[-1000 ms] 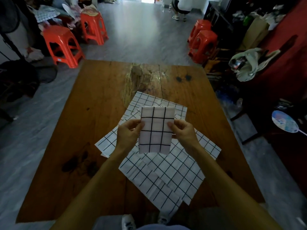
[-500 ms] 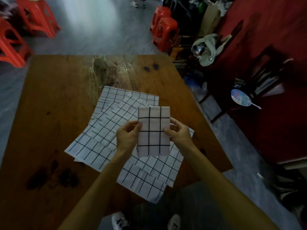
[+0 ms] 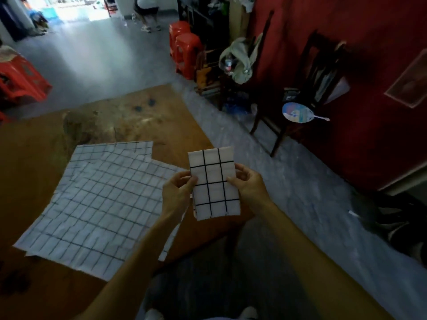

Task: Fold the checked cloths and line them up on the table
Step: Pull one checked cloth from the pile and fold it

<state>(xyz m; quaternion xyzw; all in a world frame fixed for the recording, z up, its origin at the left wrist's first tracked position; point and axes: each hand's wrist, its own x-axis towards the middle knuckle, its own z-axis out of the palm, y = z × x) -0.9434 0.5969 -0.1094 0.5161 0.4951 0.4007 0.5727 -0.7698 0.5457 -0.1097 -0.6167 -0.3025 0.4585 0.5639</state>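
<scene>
White with black lines, the folded cloth stands upright in the air between our hands, above the right edge of the desk. Our left hand pinches its left edge and our right hand pinches its right edge, fingers curled on it. Left of our fingers, the open cloths lie flat on the desk, overlapping.

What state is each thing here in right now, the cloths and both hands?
Small folded white cloth with black checks: folded, held up in the air by both hands.
Unfolded white checked cloths: spread flat, overlapping on the brown wooden table.
Left hand: pinches the folded cloth's left edge.
Right hand: pinches its right edge.
</scene>
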